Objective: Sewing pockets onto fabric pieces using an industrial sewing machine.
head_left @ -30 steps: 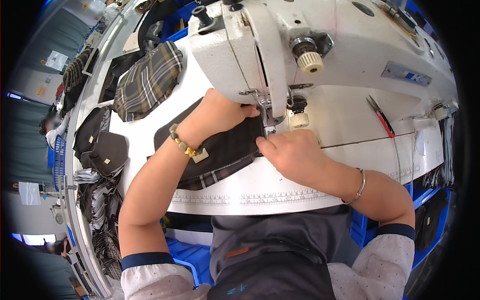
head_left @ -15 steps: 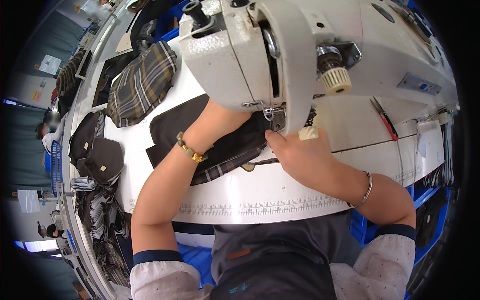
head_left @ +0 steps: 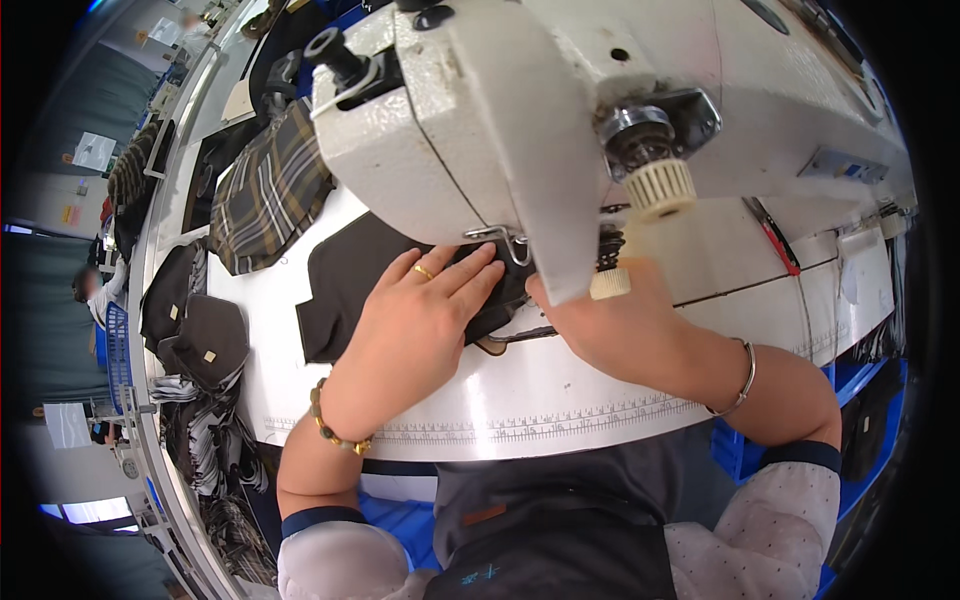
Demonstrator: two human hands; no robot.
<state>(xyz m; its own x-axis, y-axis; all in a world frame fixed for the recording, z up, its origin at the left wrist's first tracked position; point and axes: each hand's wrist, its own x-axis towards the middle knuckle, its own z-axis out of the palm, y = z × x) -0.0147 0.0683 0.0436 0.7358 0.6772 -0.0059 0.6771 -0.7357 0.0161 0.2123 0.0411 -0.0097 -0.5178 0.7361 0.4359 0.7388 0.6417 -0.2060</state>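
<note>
My left hand (head_left: 415, 315) lies on a dark brown fabric panel (head_left: 345, 275) beside the head of a white sewing machine (head_left: 430, 150). Its fingers are spread flat, their tips near the needle area. A ring is on one finger. My right hand (head_left: 620, 320) is on the other side of the machine head, with the tip of a digit at the panel's right edge. The machine head and its cream knob (head_left: 610, 284) hide most of its fingers, so their grip cannot be made out. The needle is also hidden.
A plaid fabric piece (head_left: 270, 185) lies at the far left. Dark flap pieces (head_left: 205, 340) and stacked fabric are piled along the left edge. Red-handled snips (head_left: 776, 240) rest right of the machine. A printed ruler (head_left: 520, 425) runs along the white table's front edge.
My left hand has drawn back toward me from behind the machine head and now lies flat on the panel. The panel's plaid edge is now covered. My right hand has hardly moved.
</note>
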